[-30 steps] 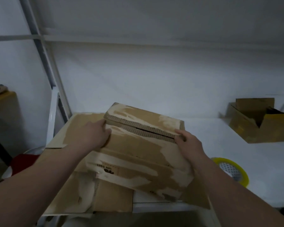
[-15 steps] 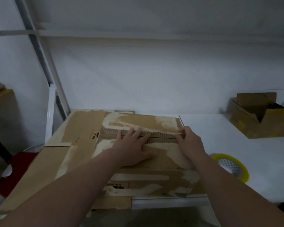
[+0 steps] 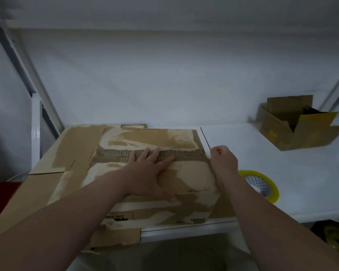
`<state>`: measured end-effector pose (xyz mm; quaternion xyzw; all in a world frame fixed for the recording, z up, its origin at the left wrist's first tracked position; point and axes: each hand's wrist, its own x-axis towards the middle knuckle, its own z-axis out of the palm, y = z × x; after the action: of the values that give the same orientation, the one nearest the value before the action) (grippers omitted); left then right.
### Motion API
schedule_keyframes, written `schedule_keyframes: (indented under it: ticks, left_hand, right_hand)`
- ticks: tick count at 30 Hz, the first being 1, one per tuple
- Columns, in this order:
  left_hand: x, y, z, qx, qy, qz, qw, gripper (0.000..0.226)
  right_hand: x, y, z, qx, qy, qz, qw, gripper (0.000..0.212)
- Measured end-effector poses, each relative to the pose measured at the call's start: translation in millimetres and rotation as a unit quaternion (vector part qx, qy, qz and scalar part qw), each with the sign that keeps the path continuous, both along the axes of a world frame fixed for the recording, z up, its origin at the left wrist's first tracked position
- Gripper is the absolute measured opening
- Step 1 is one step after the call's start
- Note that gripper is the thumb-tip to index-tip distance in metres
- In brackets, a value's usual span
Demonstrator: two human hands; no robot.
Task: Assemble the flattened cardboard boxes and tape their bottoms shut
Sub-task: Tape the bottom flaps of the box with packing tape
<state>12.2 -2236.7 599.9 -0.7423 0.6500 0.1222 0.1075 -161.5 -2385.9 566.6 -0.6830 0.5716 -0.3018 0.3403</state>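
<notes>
Head view: a worn cardboard box (image 3: 188, 178) sits with its flaps closed on flattened cardboard (image 3: 43, 184), at the near edge of a white table (image 3: 282, 163). The left hand (image 3: 145, 173) lies flat with fingers spread, pressing across the centre seam. The right hand (image 3: 223, 161) is curled at the box's top right edge; whether it pinches anything cannot be told. A yellow tape roll (image 3: 262, 176) lies just beside that wrist. Far right, an open box (image 3: 294, 137) holds dark, unclear contents, with a broad stretch of tabletop between it and the roll.
</notes>
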Motion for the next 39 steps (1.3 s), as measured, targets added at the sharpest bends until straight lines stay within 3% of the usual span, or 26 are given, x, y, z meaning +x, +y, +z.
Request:
schedule_keyframes:
  ticks: [3,6,8,12,17,23,26,30,33,35,39]
  left_hand:
    - [-3,2,-3,-0.019,-0.017,0.003,1.0,0.111]
    - [-6,3,-3,-0.027,-0.019,0.009,0.999,0.114]
    - [-5,3,-2,-0.03,-0.015,0.013,0.999,0.113]
    - [-5,4,-2,-0.036,-0.011,0.017,0.999,0.109]
    - [-6,4,0,-0.04,-0.008,0.014,0.999,0.108]
    - [-5,4,0,-0.042,-0.009,0.01,0.999,0.109]
    - [-5,6,2,-0.049,-0.008,0.008,0.999,0.107]
    - [3,8,1,-0.13,0.0,0.01,0.991,0.097]
    - [14,12,3,-0.168,0.033,0.021,0.985,0.082]
    - [22,18,5,-0.184,0.037,0.018,0.982,0.071]
    - [40,32,4,-0.217,0.026,0.045,0.975,0.06]
  right_hand:
    - [-31,-6,-30,-0.017,0.137,-0.039,0.99,0.029]
    - [-56,-7,-55,0.029,0.316,-0.042,0.947,0.034]
    - [-67,-4,-66,0.047,0.387,-0.026,0.92,0.04]
    - [-80,-4,-75,0.046,0.409,-0.043,0.91,0.05]
    - [-86,-4,-72,0.021,0.392,-0.063,0.918,0.031]
    - [-66,-2,-23,-0.098,0.307,-0.041,0.946,0.031]
    - [-44,-2,10,-0.199,0.226,0.018,0.953,0.032]
    - [-8,17,58,-0.249,0.087,0.115,0.958,0.023]
    - [17,38,79,-0.119,-0.132,0.169,0.97,0.017]
    - [30,50,83,0.015,-0.249,0.196,0.948,0.018]
    - [53,66,78,0.158,-0.342,0.218,0.901,0.019]
